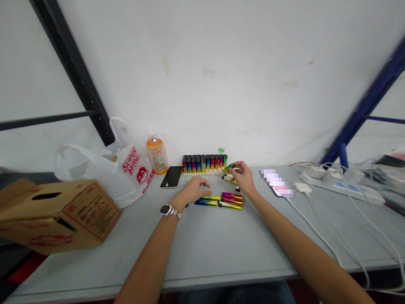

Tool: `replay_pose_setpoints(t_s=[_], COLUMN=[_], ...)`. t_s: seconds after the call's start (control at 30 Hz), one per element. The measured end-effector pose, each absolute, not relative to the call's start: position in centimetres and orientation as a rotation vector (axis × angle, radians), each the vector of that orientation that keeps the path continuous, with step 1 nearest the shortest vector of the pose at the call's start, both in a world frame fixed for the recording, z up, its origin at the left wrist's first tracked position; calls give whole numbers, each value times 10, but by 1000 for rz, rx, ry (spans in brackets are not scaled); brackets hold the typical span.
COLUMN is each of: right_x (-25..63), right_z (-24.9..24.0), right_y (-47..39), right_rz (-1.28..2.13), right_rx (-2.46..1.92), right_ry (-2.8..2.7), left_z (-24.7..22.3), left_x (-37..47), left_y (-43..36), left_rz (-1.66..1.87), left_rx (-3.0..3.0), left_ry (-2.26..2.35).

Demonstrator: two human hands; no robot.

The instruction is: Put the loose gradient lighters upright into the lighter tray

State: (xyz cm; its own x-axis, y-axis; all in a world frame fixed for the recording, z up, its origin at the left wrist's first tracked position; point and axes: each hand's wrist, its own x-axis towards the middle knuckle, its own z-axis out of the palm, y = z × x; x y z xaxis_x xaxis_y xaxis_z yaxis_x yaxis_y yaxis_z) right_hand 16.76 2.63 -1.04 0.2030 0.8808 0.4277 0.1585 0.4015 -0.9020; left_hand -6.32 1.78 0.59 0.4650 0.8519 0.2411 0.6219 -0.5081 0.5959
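Note:
Several shiny, many-coloured lighters (204, 163) stand upright in rows in a white tray (215, 172) by the wall. My right hand (243, 178) pinches one green and yellow lighter (228, 168), tilted, at the right end of those rows. Below that hand another lighter (228, 178) lies on the table, with a small dark piece (237, 189) near it. My left hand (193, 190), a watch on its wrist, hovers with fingers bent and apart. Close under it lie blue and yellow lighters (207, 202); red and yellow lighters (232, 197) lie to their right.
On the left are a cardboard box (91, 211), a white plastic bag (126, 169), an orange bottle (157, 154) and a dark phone (171, 177). A lit phone (276, 182), a power strip (344, 188) and loose white cables (319, 234) occupy the right side.

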Motion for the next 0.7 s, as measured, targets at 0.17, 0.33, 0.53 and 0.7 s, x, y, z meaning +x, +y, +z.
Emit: replay_pose_setpoints(t_s=[0.17,0.33,0.53,0.7], right_x=[178,181,189,190], right_z=[-12,-7,4,9], right_y=[61,94,118,117], right_rz=[526,432,369,118], right_rx=[-1112,-1128,-1080,-1147], right_ry=[-1489,-1791,-2056,-2158], left_z=[5,1,-3,3], left_x=[-60,-54,-54,-51], left_y=[17,20,20,18], left_rz=[578,484,612,896], left_rx=[2248,2266,2272,2220], left_ry=[1238,1302,1306,1243])
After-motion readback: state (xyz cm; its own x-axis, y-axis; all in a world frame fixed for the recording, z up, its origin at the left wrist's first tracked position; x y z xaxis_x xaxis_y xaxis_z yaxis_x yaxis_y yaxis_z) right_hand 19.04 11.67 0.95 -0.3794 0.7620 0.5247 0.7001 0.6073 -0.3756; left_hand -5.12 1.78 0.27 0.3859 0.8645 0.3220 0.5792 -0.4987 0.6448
